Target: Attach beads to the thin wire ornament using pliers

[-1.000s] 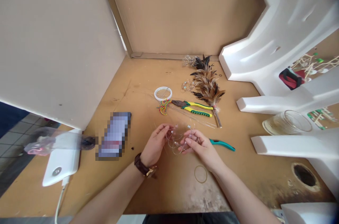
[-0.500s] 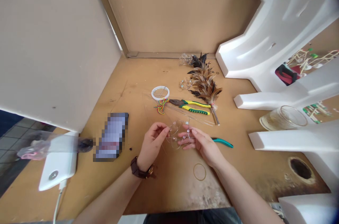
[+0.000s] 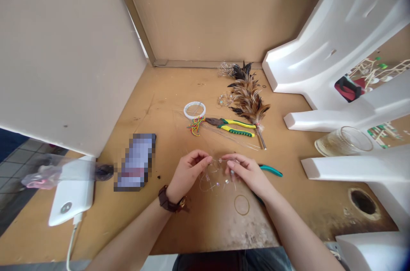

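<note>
My left hand (image 3: 191, 173) pinches a thin clear wire between thumb and forefinger, a dark watch on its wrist. Between my hands hangs a beaded wire (image 3: 218, 184) in loose loops, small clear beads spaced along it. With fingers curled, my right hand (image 3: 249, 173) grips the other side of these loops, a bead showing by its fingertips. Under the right hand and wrist lies a teal-handled tool (image 3: 271, 170), its head hidden. A thin tan ring (image 3: 241, 205) rests on the table just below the loops.
Beyond my hands lie yellow-green pliers (image 3: 235, 127), coloured threads (image 3: 196, 126), a white ring (image 3: 194, 110) and a feather duster (image 3: 248, 96). Left are a blurred phone (image 3: 136, 162) and a white power bank (image 3: 73, 194). A glass (image 3: 344, 141) stands right, among white frame parts (image 3: 333, 169).
My right hand has turned inward and its fingers have curled in on the beaded wire. The loops now hang lower, toward me. My left hand has shifted slightly right.
</note>
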The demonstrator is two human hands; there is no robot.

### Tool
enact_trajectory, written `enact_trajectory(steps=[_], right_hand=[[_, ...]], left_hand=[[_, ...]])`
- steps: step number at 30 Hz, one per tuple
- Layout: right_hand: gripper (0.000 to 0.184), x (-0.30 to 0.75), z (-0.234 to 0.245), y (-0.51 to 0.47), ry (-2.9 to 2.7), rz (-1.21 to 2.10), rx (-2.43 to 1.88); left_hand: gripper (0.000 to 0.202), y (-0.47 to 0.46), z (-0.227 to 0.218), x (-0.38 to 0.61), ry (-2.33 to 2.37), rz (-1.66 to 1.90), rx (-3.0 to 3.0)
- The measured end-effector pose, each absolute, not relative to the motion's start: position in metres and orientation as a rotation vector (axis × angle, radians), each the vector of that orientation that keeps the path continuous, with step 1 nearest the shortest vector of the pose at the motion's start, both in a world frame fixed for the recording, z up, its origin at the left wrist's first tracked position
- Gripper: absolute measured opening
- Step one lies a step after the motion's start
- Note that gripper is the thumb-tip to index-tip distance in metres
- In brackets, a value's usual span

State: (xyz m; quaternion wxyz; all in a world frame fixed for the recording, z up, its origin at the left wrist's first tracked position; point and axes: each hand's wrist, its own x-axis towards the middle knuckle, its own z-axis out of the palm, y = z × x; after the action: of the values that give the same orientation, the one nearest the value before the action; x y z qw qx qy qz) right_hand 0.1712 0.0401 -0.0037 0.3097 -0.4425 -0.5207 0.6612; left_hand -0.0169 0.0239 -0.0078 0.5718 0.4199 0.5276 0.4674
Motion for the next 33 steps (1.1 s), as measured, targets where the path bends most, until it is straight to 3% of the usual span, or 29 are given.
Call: enact_trajectory(steps=[14, 21, 33], right_hand=[[0.040, 0.166, -0.016, 0.040, -1.160, 1.565, -1.200], [0.047, 0.162, -0.020, 0.036, -1.326, 1.582, -1.269], [0.052, 0.166, -0.017, 0.038, -1.279, 1.779, -1.134]], left_hand=[[0.023, 0.026, -0.013, -0.014, 1.239, 1.196, 1.063], [0.020, 0.027, -0.009, -0.019, 1.332, 1.196, 1.270], [0.024, 0.028, -0.016, -0.021, 1.084, 1.124, 0.989]])
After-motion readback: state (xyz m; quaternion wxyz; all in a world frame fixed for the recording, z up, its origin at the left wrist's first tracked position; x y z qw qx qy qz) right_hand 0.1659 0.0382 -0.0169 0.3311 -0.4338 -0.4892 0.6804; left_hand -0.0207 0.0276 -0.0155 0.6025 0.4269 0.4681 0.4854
